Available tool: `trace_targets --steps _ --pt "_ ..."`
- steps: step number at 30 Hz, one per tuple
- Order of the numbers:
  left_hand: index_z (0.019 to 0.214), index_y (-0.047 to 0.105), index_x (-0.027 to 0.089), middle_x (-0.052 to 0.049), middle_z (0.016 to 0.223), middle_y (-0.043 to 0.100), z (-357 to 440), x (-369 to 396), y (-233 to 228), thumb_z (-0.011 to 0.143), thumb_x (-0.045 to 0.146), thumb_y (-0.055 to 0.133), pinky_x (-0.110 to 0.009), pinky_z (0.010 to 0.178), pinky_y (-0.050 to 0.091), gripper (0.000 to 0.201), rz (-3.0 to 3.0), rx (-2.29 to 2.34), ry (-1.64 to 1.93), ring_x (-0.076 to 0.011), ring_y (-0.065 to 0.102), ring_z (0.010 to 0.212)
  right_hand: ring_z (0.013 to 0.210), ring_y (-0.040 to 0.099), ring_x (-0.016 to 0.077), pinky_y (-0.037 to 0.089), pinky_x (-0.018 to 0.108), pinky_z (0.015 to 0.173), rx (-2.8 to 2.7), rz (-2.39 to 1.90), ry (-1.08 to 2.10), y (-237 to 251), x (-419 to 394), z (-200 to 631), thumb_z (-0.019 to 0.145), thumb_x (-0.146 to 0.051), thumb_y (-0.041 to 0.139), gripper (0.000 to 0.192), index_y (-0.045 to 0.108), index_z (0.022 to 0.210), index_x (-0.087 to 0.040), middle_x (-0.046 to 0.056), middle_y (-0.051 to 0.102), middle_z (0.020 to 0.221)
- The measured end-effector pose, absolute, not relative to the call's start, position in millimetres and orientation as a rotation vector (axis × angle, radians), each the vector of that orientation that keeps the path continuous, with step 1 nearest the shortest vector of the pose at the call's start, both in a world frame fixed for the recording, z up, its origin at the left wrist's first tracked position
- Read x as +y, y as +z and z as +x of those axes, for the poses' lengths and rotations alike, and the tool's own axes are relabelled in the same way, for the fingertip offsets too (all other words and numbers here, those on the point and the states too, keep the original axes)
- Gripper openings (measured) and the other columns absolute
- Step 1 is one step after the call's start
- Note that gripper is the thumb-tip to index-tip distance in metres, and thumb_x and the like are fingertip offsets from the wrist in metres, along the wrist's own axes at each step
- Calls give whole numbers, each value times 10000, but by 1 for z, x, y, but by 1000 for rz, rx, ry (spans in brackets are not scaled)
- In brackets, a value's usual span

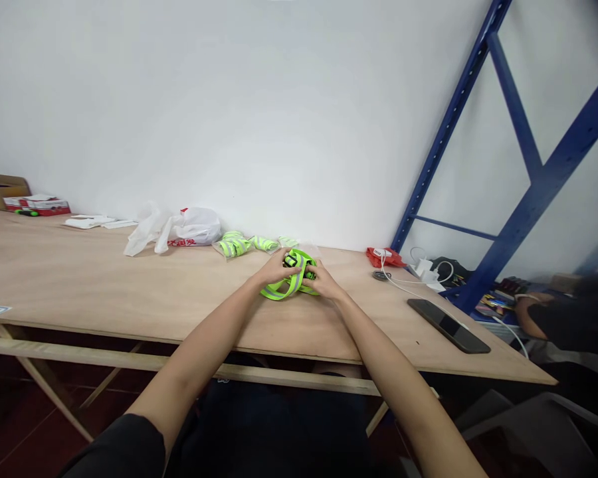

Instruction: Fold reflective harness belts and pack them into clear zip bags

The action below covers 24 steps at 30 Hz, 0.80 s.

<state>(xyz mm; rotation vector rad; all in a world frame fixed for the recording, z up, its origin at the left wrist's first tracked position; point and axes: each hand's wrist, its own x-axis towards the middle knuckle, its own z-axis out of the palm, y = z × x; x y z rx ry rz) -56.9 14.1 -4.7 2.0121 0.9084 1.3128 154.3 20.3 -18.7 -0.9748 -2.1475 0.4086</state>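
A bundle of neon-green reflective strap (pixel 293 287) with grey stripes and a dark buckle is held between my two hands, just over the wooden table (pixel 129 285). My left hand (pixel 273 268) grips its left side, fingers curled round it near the buckle. On the right side, my right hand (pixel 323 281) is closed on the same bundle, with fingertips among the folds. Loops of the strap hang down toward the tabletop. Behind my hands lie more green reflective straps (pixel 235 244) in clear plastic bags, close to the wall.
Left of the bagged straps sits a white plastic bag (pixel 197 227); papers (pixel 90 221) and a box (pixel 40 204) lie farther left. On the right are a phone (pixel 448 325), a red pouch (pixel 386 257), cables and a blue rack post (pixel 451 126). Another person's arm (pixel 533 318) is at far right.
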Motion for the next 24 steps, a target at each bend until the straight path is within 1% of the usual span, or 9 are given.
trace_targets --steps 4,7,12,15,18,21,24 --pt "1212 567 168 -82 1122 658 -56 16 -5 727 361 771 -362 876 523 560 1986 872 1317 -236 643 991 1143 549 261 423 399 1058 -2106 -1013 386 -18 20 150 726 -255 749 137 708 844 -199 70 539 1163" --pt "1219 560 172 -72 1085 662 -57 18 -4 739 368 744 -347 843 523 550 1951 860 1344 -221 645 951 1106 579 271 449 414 1028 -2090 -1045 353 -16 20 146 716 -236 750 138 714 844 -198 74 560 1147" --pt "1176 585 173 -41 958 663 -63 20 1 705 359 740 -328 798 515 530 1909 868 1400 -204 634 864 1067 602 269 476 421 989 -2128 -1061 261 -12 17 143 756 -242 726 181 738 933 -203 84 588 1136" --pt "1159 600 180 -9 858 641 -68 20 5 704 334 708 -296 730 508 492 1885 904 1431 -185 613 788 1092 599 264 493 408 959 -2170 -1053 190 -6 11 144 806 -245 675 224 735 1020 -216 94 582 1214" --pt "1152 614 190 11 798 617 -72 20 9 711 311 680 -280 700 497 462 1873 947 1459 -175 591 747 1128 592 253 503 366 935 -2206 -1035 114 0 4 144 819 -234 650 253 728 1059 -239 76 573 1285" --pt "1131 625 199 -3 868 637 -72 19 10 738 326 663 -290 743 502 416 1874 968 1477 -192 601 810 1072 616 244 520 336 867 -2204 -1055 36 4 -1 141 805 -216 651 264 726 1056 -252 54 573 1316" --pt "1164 616 201 -50 1032 664 -70 17 9 820 401 625 -314 826 509 398 1881 975 1463 -229 622 956 983 636 229 525 330 808 -2188 -1087 -25 5 -3 140 837 -233 635 213 727 1027 -256 47 596 1281"
